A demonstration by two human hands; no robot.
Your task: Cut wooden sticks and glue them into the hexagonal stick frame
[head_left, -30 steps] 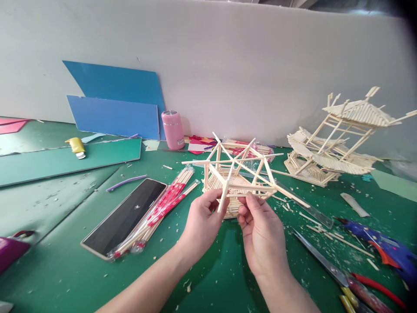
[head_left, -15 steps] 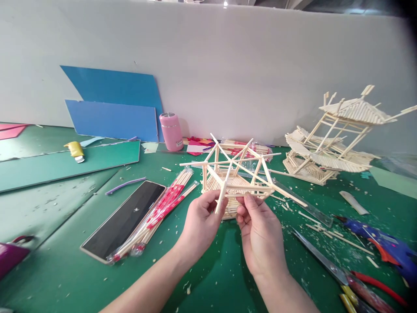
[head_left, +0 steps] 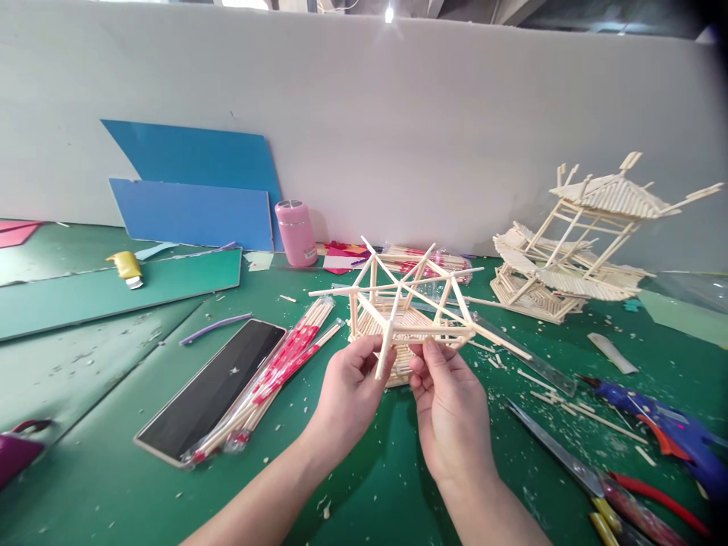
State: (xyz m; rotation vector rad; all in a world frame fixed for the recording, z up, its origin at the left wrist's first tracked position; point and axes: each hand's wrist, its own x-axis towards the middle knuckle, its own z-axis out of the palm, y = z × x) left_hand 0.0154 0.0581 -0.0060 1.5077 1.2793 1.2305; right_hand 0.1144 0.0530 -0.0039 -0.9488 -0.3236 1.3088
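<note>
A small pavilion frame of pale wooden sticks [head_left: 405,287] is in front of me, with a slatted floor and sticks radiating from a centre at the top. My left hand [head_left: 351,394] pinches it at its near left corner, by a slanting stick. On the near side, my right hand [head_left: 452,406] grips a horizontal stick between thumb and fingers. Both hands are closed on the frame, and my fingers partly hide its lower front.
Scissors [head_left: 569,447] and a blue glue gun [head_left: 654,409] lie at right, near stick scraps. A larger stick pavilion [head_left: 591,243] stands behind them. Left are a phone [head_left: 213,390], wrapped chopsticks [head_left: 284,360] and a yellow tube [head_left: 127,267]. A pink flask [head_left: 296,235] stands at the wall.
The view has shifted slightly, so everything sits a little lower and further left. Both hands keep the same hold on the stick frame.
</note>
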